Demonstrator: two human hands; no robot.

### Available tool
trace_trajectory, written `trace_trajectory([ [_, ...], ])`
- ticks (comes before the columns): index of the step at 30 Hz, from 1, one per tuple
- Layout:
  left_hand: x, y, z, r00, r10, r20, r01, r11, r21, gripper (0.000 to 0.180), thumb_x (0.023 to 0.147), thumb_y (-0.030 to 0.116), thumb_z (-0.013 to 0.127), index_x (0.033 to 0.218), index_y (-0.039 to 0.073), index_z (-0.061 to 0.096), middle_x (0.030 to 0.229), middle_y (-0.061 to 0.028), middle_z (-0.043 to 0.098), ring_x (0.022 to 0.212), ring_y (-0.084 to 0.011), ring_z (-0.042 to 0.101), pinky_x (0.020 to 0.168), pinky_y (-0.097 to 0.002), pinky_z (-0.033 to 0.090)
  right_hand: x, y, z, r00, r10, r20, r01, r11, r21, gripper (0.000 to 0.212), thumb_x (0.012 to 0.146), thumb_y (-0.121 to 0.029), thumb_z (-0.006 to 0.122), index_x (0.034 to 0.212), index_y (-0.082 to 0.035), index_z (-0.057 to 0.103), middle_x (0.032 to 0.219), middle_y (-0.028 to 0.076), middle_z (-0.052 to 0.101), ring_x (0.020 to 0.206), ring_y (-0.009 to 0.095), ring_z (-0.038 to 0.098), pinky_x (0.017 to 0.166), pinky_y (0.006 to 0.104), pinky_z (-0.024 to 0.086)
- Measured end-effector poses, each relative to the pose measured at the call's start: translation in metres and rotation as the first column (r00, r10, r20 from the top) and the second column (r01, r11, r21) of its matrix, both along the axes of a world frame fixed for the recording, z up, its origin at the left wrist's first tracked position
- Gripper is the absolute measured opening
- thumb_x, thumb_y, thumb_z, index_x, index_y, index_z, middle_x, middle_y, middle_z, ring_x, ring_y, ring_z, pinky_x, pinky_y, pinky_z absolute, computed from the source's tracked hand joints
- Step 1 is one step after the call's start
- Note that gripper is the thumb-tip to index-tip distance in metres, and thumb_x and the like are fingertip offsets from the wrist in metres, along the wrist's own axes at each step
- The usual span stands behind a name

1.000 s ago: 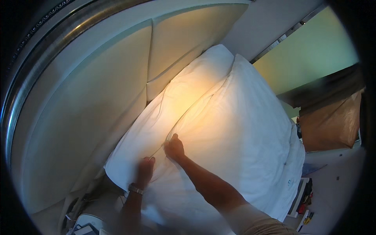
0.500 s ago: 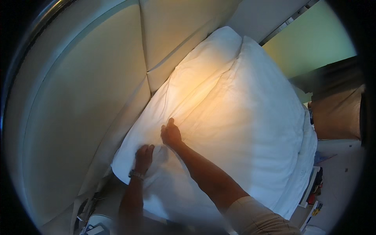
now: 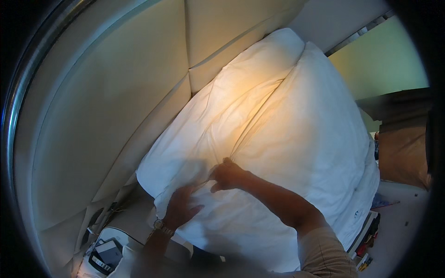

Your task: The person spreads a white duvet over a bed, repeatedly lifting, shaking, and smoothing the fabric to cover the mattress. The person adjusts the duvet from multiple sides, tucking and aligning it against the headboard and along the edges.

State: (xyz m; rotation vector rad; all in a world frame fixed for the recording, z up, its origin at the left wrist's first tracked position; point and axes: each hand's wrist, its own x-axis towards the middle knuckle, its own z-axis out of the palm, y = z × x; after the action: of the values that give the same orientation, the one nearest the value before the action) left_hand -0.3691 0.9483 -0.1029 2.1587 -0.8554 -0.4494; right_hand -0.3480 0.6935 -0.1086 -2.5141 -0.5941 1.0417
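A white duvet (image 3: pixel 296 153) lies spread over the bed, with creases running from its far corner toward my hands. My right hand (image 3: pixel 228 176) is at the near left part of it, with bent fingers closed on a raised fold of the cloth; the thumb points down beside them. Close by on the left, my left hand (image 3: pixel 181 204) rests against the same bedding, its thumb held apart from the fingers. Its fingertips reach the fold and are partly blurred. A metal-banded watch (image 3: pixel 162 226) circles my left wrist.
A padded beige headboard (image 3: pixel 106 106) rises along the bed's left side. At the lower left, a bedside table (image 3: pixel 125 237) holds a phone-like white device (image 3: pixel 109 254). A brown box-like piece (image 3: pixel 403 155) stands on the right, near a pale green panel (image 3: pixel 384 60).
My right hand has moved right and nearer to me. My left hand has moved slightly right and nearer, its thumb now spread. The creases in the duvet have shifted, and the view has turned a little.
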Motion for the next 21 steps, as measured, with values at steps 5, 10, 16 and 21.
trace_trajectory([
  [5,0.013,-0.021,0.002,0.935,-0.103,-0.339,0.117,0.993,0.02,0.078,0.07,0.04,0.081,0.13,0.001,0.05,0.123,-0.0227,0.058,0.114,-0.0368,0.056,0.096,-0.0445,0.045,-0.029,-0.007,0.003,0.904,-0.234,0.358,0.124,0.944,0.304,0.039,0.084,-0.051,0.061,0.085,-0.012,0.067,0.082,0.008,0.067,0.087,0.027,0.063,0.085,0.0404,0.039],
  [10,0.002,0.065,-0.029,0.696,-0.054,-0.716,0.338,0.904,0.262,0.079,0.074,0.046,0.077,0.132,0.0,0.049,0.118,-0.0224,0.062,0.109,-0.0345,0.061,0.094,-0.0443,0.047,-0.014,0.004,0.02,0.802,-0.42,0.425,0.245,0.88,0.407,0.041,0.084,-0.049,0.063,0.07,-0.01,0.063,0.061,0.012,0.061,0.059,0.03,0.06,0.066,0.04,0.046],
  [16,0.008,0.096,0.018,0.455,0.636,-0.623,-0.216,0.758,0.616,0.053,0.08,0.04,0.073,0.115,0.002,0.063,0.097,-0.0159,0.068,0.09,-0.0267,0.066,0.079,-0.0376,0.051,0.048,0.021,0.039,0.606,-0.446,0.659,0.145,0.876,0.459,0.031,0.081,-0.039,0.068,0.07,-0.011,0.064,0.063,0.011,0.062,0.057,0.03,0.059,0.061,0.0407,0.045],
  [21,0.076,0.14,0.112,0.664,0.424,-0.616,-0.337,0.905,0.259,0.029,0.084,0.027,0.07,0.092,-0.001,0.071,0.078,-0.0044,0.068,0.076,-0.0092,0.06,0.067,-0.0292,0.048,0.124,0.054,0.089,0.532,-0.632,0.564,0.083,0.701,0.708,0.036,0.08,-0.036,0.07,0.06,-0.008,0.061,0.057,0.013,0.06,0.054,0.033,0.057,0.06,0.0416,0.044],
])
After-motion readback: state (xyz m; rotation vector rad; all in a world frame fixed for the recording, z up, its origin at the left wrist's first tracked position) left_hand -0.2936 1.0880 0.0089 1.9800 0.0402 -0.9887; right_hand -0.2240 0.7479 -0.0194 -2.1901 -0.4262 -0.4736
